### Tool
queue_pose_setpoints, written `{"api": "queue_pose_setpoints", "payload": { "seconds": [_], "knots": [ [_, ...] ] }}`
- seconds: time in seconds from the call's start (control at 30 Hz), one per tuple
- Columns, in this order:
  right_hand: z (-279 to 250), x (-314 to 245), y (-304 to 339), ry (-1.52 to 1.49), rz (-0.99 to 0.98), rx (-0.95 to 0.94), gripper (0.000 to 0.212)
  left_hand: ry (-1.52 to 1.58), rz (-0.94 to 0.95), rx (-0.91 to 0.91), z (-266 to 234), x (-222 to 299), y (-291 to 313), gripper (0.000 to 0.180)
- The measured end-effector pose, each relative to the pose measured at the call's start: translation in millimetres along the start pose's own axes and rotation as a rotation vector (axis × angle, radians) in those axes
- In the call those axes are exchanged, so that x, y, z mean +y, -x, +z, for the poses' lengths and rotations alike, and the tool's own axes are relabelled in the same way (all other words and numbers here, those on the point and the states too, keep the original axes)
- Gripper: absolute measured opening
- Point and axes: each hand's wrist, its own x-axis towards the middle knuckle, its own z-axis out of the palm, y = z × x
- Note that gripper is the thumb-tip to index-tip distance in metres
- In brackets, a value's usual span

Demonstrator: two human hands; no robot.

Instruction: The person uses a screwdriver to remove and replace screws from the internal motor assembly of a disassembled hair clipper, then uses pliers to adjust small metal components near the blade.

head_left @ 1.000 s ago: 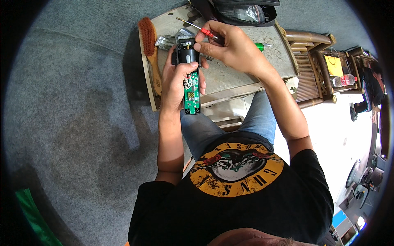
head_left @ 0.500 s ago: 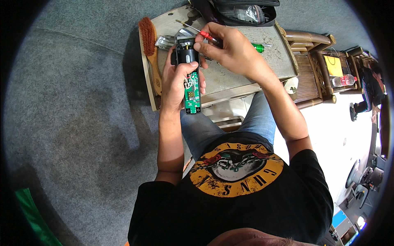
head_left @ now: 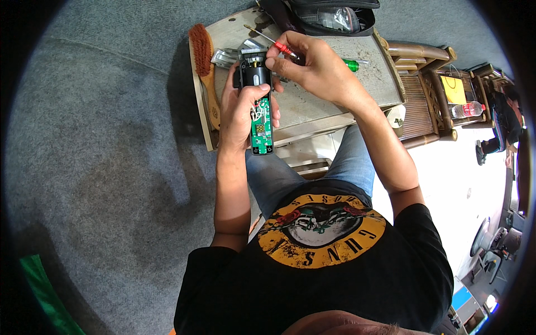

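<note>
An opened hair clipper [head_left: 261, 131] stands upright in my left hand [head_left: 239, 111], its toothed blade at the far end. Its green circuit board, thin wires and black motor housing lie exposed. My left thumb presses across the body, with the fingers wrapped round behind. A screwdriver [head_left: 283, 47] with a red handle sits in my right hand [head_left: 321, 67], its shaft slanting up and left, away from the clipper. My right thumb and fingertips are beside the blade end; whether they touch it I cannot tell. Loose metal parts [head_left: 224, 57] lie behind the clipper.
The small wooden table [head_left: 335, 109] bears a brush [head_left: 204, 61] with reddish bristles on the left and a green-handled screwdriver [head_left: 352, 65] on the right. A black case [head_left: 335, 19] stands at its far edge. Bamboo furniture [head_left: 421, 97] holds a bottle [head_left: 469, 109]; a person is beyond.
The screwdriver's tip has swung slightly to the right, and my right hand has shifted a little. The clipper's blade end now shows more of its teeth. My left hand keeps its grip.
</note>
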Motion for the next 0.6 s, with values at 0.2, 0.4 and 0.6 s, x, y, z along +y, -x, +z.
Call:
{"api": "queue_pose_setpoints", "payload": {
  "seconds": [0.2,0.4,0.6],
  "knots": [
    [-2.8,-5.9,2.1,0.181,-0.029,0.033,0.019,0.004,-0.003,0.007,-0.4,-0.3,0.0,0.054],
    [-3.8,-23.4,6.6,0.353,-0.101,0.094,0.018,0.007,-0.01,0.029,1.1,1.2,0.4,0.052],
    [-5.8,-23.1,11.8,0.391,-0.071,0.117,0.018,0.018,0.0,0.03,1.8,1.0,0.4,0.052]
  ]
}}
